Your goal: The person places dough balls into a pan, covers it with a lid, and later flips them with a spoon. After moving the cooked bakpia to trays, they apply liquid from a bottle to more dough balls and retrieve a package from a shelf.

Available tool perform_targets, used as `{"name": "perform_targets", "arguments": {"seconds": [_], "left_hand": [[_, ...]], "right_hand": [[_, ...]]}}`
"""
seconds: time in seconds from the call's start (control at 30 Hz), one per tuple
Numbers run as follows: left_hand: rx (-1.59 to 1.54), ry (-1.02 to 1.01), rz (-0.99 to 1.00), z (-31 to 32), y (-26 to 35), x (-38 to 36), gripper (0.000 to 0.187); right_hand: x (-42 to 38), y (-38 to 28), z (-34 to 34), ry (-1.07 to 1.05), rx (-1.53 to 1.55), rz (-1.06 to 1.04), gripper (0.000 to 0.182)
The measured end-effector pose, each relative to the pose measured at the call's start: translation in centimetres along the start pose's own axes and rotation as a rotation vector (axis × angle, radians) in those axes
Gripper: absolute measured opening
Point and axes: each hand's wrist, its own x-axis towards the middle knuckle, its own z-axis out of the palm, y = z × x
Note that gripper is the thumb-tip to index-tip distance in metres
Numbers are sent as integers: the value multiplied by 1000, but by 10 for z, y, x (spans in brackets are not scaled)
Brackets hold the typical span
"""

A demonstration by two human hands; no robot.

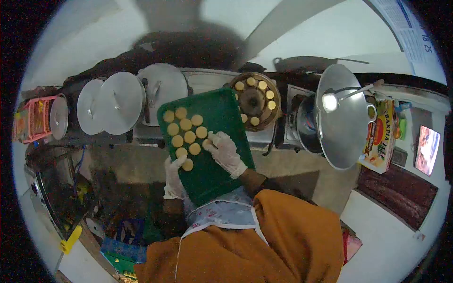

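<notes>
A green tray [222,115] lies tilted in front of me, its near end against my apron. Several pale round pastries [189,137] are set in rows on its left half. My left hand [174,178], in a clear plastic glove, grips the tray's left edge with the thumb on top beside the pastries; its other fingers are hidden beneath. My right hand [226,153], gloved too, is over the middle of the tray. Its fingertips are closed on one pastry [206,143] at the right side of the rows.
Beyond the tray's right corner, a round pan [255,101] carries several pastries around its rim. Metal lids [122,101] stand at the left. To the right are a large metal wok [342,137], a Bakpia box [380,137] and a lit screen [427,149].
</notes>
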Motion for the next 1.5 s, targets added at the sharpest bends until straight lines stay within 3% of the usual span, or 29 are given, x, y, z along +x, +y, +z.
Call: {"name": "perform_targets", "arguments": {"seconds": [0.17,0.27,0.33,0.37,0.4,0.43,0.47,0.53,0.63,0.67,0.77,0.87,0.97,1.07,1.2,1.3,1.4,1.5], "left_hand": [[54,62,-19,15,7,-7,36],[15,60,-29,30,12,-9,35],[29,72,-23,30,12,-11,34],[58,78,-8,28,12,-12,34],[85,82,7,25,11,-14,34],[86,84,14,19,6,-13,34],[86,85,22,10,-4,-7,35],[80,86,22,9,-10,-4,35],[71,95,31,10,-11,-3,37],[74,100,48,8,-14,-6,37],[36,165,36,-5,-26,-6,37],[-50,136,7,2,-18,-7,38],[-107,161,-19,-5,-19,-8,39],[-142,169,-2,-15,-24,-4,40],[-186,162,38,-13,-23,-7,41],[-126,155,54,-6,-12,-13,41],[-164,205,0,-8,-13,-16,41],[-135,181,19,-9,-10,-13,42]], "right_hand": [[-4,-2,-4,-224,336,427,30],[2,-3,-33,-194,461,478,27],[12,15,-65,-55,408,387,24],[19,28,-83,-3,481,471,21],[16,68,-78,246,529,443,20],[25,81,-105,207,537,658,22],[25,108,-117,248,539,664,26],[33,129,-143,126,328,846,29],[20,208,-111,109,-1,637,28],[22,206,-111,19,-96,685,27],[20,219,-101,-84,-389,455,22],[20,211,-99,-36,-608,312,17],[13,222,-92,102,-547,288,15],[11,203,-94,-16,-559,368,22],[1,202,-69,54,-510,102,28],[0,190,-62,-57,-650,151,24],[0,182,-62,-81,-578,134,25],[15,182,-70,-166,-590,345,23]]}}
